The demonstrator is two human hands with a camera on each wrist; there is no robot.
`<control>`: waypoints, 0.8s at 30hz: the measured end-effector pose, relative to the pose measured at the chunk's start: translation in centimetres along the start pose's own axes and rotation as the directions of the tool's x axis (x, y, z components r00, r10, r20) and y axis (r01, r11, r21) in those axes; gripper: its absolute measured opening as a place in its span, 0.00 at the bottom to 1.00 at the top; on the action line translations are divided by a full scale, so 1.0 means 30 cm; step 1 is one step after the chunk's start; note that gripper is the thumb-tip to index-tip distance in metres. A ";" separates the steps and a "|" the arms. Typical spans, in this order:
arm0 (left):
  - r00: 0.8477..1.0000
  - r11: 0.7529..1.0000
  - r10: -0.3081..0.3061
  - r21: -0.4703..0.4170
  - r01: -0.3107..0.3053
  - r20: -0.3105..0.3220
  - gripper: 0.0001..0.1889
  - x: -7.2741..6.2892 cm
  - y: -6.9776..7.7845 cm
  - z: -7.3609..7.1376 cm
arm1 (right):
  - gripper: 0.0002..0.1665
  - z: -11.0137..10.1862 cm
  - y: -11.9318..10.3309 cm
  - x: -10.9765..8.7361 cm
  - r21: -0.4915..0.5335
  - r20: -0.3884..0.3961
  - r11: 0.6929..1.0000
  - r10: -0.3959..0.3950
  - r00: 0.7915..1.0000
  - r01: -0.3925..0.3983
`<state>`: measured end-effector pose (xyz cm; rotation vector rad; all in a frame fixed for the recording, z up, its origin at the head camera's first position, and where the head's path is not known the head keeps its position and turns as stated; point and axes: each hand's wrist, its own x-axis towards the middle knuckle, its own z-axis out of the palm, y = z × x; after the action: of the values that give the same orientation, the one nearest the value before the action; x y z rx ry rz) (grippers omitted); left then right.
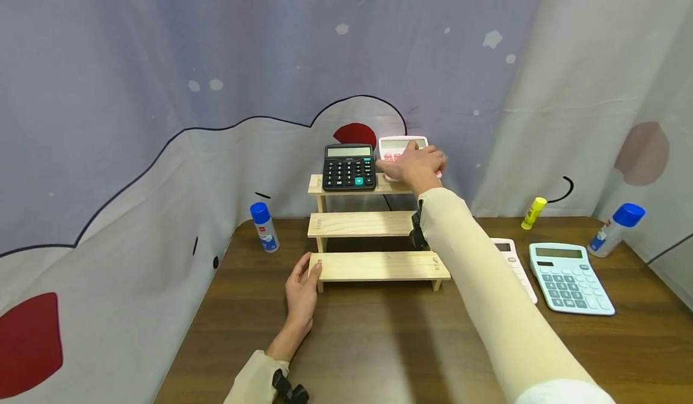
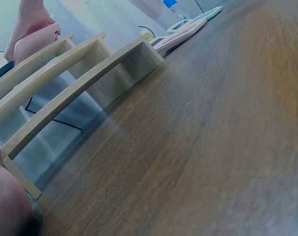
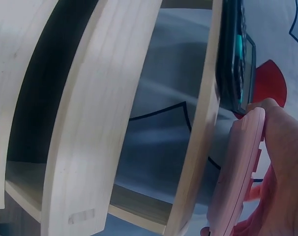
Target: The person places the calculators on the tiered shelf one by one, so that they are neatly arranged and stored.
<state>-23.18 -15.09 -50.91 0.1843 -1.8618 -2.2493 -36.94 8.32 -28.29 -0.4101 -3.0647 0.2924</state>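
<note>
A three-step wooden shelf (image 1: pixel 373 266) stands on the table. At the left end of its lowest step, my left hand (image 1: pixel 301 299) grips the corner, thumb on the front side. My right hand (image 1: pixel 417 166) reaches over to the top step and holds a pink and white calculator (image 1: pixel 387 145), its fingers spread across the keys and edges. In the right wrist view that pink calculator (image 3: pixel 237 172) leans upright at the step's edge, thumb on its near side. Beside it on the top step, a black calculator (image 1: pixel 349 168) is propped facing me.
Right of the shelf lie a second pink calculator (image 1: pixel 517 269), partly hidden by the right sleeve, and a light blue calculator (image 1: pixel 571 278). A yellow tube (image 1: pixel 534 213) and a blue-capped bottle (image 1: pixel 616 229) stand behind them. Another blue-capped bottle (image 1: pixel 264 228) is at the left. A curtain (image 1: pixel 271 169) hangs behind.
</note>
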 end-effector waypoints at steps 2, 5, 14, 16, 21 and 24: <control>1.000 1.000 -0.001 -0.004 0.001 -0.003 0.29 -0.002 -0.002 -0.001 | 0.60 0.010 0.002 -0.002 0.006 0.011 1.000 -0.010 1.000 0.010; 1.000 1.000 0.002 0.000 -0.002 -0.007 0.29 -0.004 -0.005 -0.003 | 0.60 0.025 0.005 -0.006 0.009 0.031 1.000 -0.014 0.999 0.014; 1.000 1.000 0.001 -0.001 -0.001 -0.013 0.28 -0.007 -0.003 0.003 | 0.60 0.046 0.009 -0.007 0.013 0.035 1.000 -0.001 0.999 0.000; 1.000 1.000 0.002 -0.005 -0.002 -0.011 0.28 -0.006 -0.003 0.003 | 0.59 0.049 0.010 -0.006 0.008 0.036 1.000 -0.002 0.999 0.002; 1.000 1.000 0.000 -0.010 0.000 -0.012 0.28 -0.008 -0.005 0.004 | 0.58 0.055 0.012 -0.011 -0.009 0.034 1.000 -0.011 0.999 0.011; 1.000 1.000 0.000 -0.014 0.000 -0.014 0.28 -0.009 -0.006 0.007 | 0.58 0.057 0.018 -0.015 -0.006 0.034 1.000 -0.017 0.999 0.017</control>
<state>-22.97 -14.80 -51.06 0.1976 -1.8389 -2.2546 -36.47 8.38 -30.08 -0.3827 -3.1011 0.2921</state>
